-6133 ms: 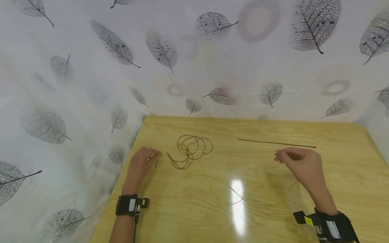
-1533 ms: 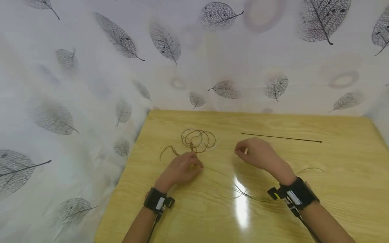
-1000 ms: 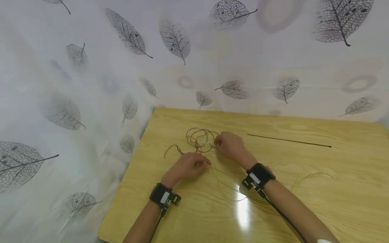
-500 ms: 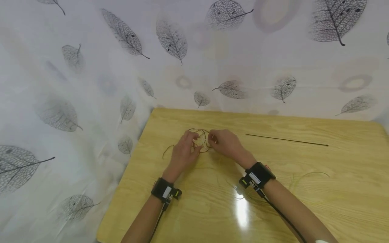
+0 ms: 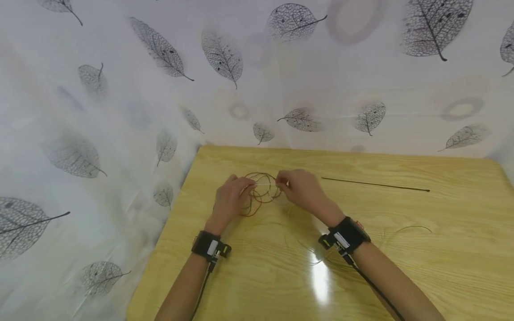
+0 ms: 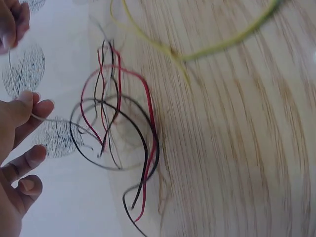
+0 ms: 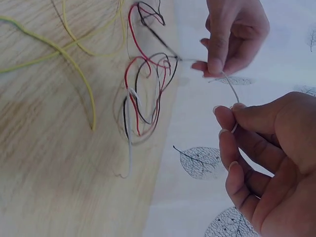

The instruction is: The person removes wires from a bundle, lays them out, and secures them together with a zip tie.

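Observation:
A thin white wire [image 7: 231,88] is stretched between my two hands, over a loose tangle of red and black wires [image 6: 150,116]. My left hand [image 5: 230,198] pinches it between thumb and forefinger, the other fingers loosely bent. Close by on the right, my right hand [image 5: 305,191] pinches the same wire with its fingertips. From the left fingertips the wire runs on down to the tangle, in the left wrist view. Another white piece [image 7: 130,138] lies among the red and black loops. Part of the tangle is hidden behind my left hand in the head view.
Yellow-green wires [image 6: 212,53] lie loosely on the wooden table [image 5: 281,285] nearer the person. One straight dark strand [image 5: 375,184] lies at the back right. A leaf-patterned white sheet [image 5: 249,80] hangs behind the table and at its left.
From wide apart, both hands have come together over the red and black tangle. Half a second ago the left hand was spread there; now it has drawn left and pinches the white wire.

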Demonstrator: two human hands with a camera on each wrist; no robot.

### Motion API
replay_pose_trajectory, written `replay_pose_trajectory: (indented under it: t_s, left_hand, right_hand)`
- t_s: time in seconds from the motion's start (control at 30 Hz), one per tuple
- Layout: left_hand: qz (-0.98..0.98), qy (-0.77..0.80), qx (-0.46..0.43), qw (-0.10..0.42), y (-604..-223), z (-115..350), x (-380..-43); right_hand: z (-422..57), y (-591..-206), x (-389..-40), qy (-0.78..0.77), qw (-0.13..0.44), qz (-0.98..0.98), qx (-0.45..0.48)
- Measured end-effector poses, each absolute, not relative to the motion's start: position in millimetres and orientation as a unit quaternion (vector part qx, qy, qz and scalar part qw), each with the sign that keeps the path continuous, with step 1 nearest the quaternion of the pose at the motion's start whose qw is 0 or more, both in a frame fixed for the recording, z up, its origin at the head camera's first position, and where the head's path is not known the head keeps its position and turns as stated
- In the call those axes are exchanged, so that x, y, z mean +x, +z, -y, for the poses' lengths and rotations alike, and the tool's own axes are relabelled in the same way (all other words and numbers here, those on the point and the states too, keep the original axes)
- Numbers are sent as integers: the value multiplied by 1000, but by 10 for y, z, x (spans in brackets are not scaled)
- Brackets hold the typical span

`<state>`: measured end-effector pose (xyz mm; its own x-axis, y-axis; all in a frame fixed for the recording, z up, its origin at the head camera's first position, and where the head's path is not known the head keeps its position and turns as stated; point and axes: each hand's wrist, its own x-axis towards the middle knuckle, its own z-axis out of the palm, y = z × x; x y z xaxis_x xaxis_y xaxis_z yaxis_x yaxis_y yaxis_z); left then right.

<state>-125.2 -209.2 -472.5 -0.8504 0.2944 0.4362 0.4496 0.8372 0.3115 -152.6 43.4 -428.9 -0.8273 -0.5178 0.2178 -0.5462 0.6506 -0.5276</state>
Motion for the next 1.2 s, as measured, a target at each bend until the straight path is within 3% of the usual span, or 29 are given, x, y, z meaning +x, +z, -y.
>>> replay_pose_trajectory:
  t_s: [0.5, 1.2]
  left_hand:
    - [935, -162, -214, 231, -4674, 2412, -1338]
    - [919, -173, -203, 291, -4600, 2793, -1386]
  right_hand:
    - [-683, -4108, -1493, 281, 53, 914, 287]
    - [-1671, -4039, -1164, 300, 106, 921, 226]
